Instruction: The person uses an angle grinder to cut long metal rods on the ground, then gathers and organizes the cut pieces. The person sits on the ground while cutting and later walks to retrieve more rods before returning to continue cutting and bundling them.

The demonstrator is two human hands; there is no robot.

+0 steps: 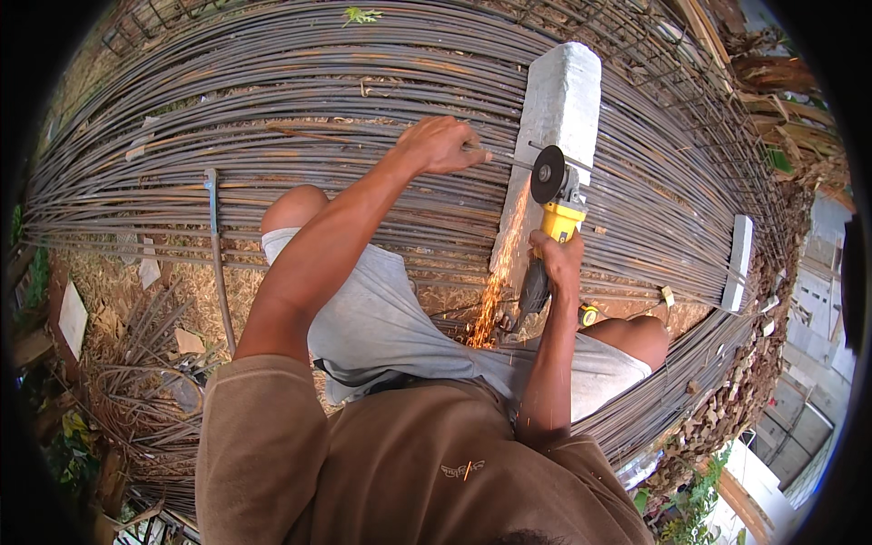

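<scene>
My right hand (559, 262) grips a yellow and black angle grinder (563, 221) around its body. The grinder's dark cutting disc (548, 174) meets a thin steel rod (514, 162) beside a pale concrete beam (563, 91). Orange sparks (510, 243) stream from the disc down between my knees. My left hand (443, 145) reaches across to the rod and has its fingers closed on it, left of the disc. The exact contact point is partly hidden by the disc.
Long steel bars (363, 100) lie in rows beneath me. A bent bar with a blue end (216, 227) stands at my left. A yellow tape measure (589, 315) lies by my right knee. Another concrete block (739, 263) and a rebar cage (727, 118) are at the right.
</scene>
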